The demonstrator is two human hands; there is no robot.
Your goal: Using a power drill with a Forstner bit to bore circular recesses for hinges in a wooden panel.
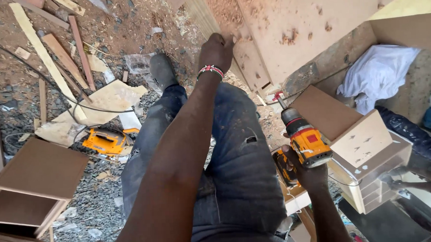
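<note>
The drill (304, 139), orange and black, sits in my right hand (305, 172), low at the right of the view beside my right thigh; its bit points up and away toward the board edge. My right grip is wrapped tight around the drill's handle, fingers closed over it. My left hand (216, 52) reaches far forward and rests on the edge of a large brown board (288, 28) that lies ahead of me; the fingers are curled in, and I cannot tell whether they pinch anything. A beaded band (210, 70) circles that wrist. Sawdust is heaped on the board near the hand. My legs in worn jeans (235, 153) stretch out below, one dark boot (162, 70) planted on the gravel floor (91, 197). Just right of the drill stands a small brown box (354, 135) of the same board, and behind it lies a white cloth (378, 72). To the left, on the gravel, lies an orange power tool (104, 140) with a black cable, among loose wooden strips (41, 50) and offcuts. An open cabinet (34, 184) sits at the far left.
</note>
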